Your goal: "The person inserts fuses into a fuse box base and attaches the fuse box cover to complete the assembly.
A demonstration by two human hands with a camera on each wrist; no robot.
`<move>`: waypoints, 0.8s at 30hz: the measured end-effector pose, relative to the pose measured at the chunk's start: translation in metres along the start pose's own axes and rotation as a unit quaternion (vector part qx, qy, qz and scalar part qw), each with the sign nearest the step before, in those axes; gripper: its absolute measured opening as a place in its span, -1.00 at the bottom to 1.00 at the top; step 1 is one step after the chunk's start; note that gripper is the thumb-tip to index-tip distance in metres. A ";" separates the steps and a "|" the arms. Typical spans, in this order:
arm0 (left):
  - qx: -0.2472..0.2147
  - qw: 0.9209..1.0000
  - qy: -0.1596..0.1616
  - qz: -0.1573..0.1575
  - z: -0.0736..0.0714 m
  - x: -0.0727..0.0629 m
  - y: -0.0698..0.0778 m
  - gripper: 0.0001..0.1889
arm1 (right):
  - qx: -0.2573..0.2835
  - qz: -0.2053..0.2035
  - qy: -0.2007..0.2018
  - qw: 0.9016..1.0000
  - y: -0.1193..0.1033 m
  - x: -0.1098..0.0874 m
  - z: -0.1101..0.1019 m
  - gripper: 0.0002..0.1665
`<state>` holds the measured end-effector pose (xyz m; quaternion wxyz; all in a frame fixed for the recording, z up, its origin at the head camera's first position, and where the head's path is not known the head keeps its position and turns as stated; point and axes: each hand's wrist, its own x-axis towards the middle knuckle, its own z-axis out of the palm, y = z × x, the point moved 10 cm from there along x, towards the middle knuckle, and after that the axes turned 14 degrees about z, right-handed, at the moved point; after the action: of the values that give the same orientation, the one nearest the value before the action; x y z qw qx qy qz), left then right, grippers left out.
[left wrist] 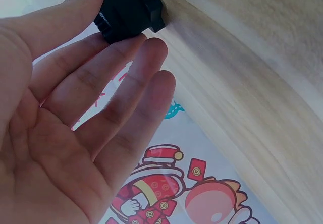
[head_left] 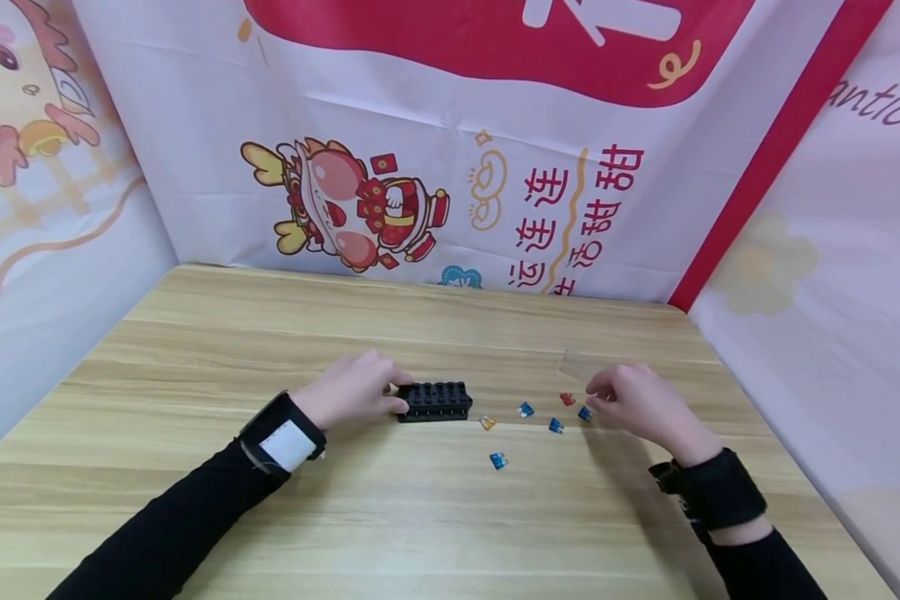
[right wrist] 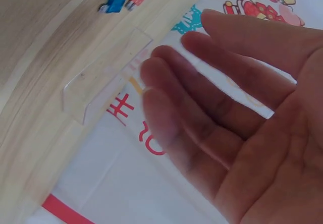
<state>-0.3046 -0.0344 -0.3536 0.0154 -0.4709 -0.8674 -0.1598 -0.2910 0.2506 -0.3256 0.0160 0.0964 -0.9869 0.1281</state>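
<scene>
My left hand (head_left: 358, 387) holds the left end of a black fuse block (head_left: 435, 403) on the table, thumb on the near side and fingers on the far side. In the left wrist view, two of its fingers stretch out past the end of the block (left wrist: 128, 9). Over the table at the right, my right hand (head_left: 640, 403) hovers with loosely bent fingers and nothing in its grasp. Just left of its fingertips lie a blue blade fuse (head_left: 584, 413) and a red blade fuse (head_left: 567, 398).
Between block and right hand lie an orange fuse (head_left: 487, 422) and more blue fuses (head_left: 556, 426), one (head_left: 498, 460) nearer the front. A clear plastic cover (right wrist: 103, 77) rests beyond the right hand. Printed cloth (head_left: 435, 100) hangs behind the wooden table (head_left: 390, 517).
</scene>
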 end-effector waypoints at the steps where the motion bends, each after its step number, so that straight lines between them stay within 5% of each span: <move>1: 0.000 1.000 0.000 -0.001 0.000 0.000 0.000 -0.70 | -0.005 -0.006 0.005 1.000 -0.001 0.000 0.000 -0.92; 24: -0.025 0.999 0.006 -0.021 0.002 -0.001 0.000 -0.67 | -0.026 0.019 0.002 0.999 0.002 0.006 0.021 -0.87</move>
<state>-0.3031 -0.0349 -0.3554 0.0049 -0.4519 -0.8728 -0.1845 -0.2975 0.2455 -0.3462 0.0182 0.0770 -0.9916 0.1026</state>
